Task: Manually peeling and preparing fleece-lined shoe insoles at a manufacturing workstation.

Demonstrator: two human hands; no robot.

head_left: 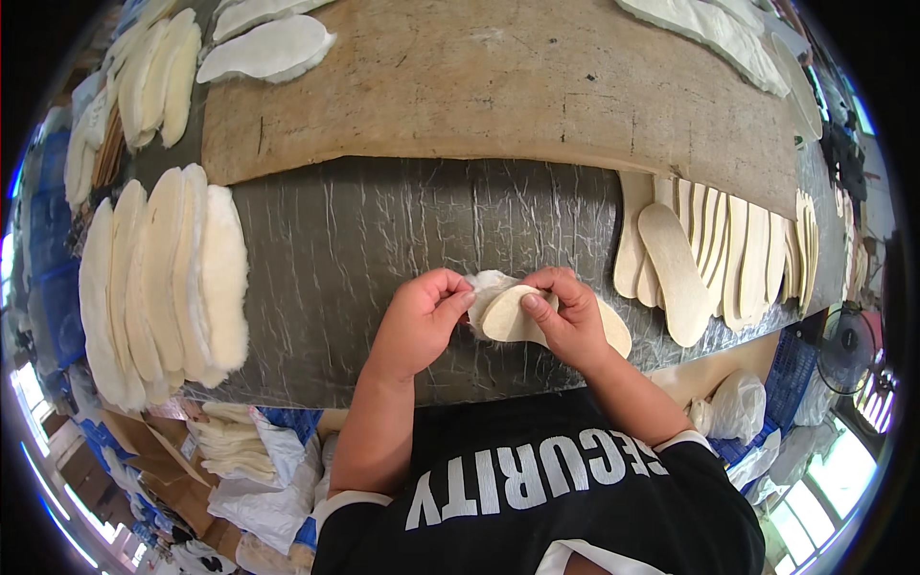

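Observation:
Over the near part of the dark table, my right hand grips a flat beige insole, thumb on top and fingers behind. The insole's other end shows past the hand on the right. A white fluffy fleece piece lies against its left end; whether the two are joined, I cannot tell. My left hand pinches the edge of that fleece between thumb and forefinger. Part of the insole is hidden by my right hand.
Fluffy cream insoles overlap in a row on the left. Beige insoles fan out on the right. A brown board spans the table's far side, with white fleece insoles beyond. A fan stands far right.

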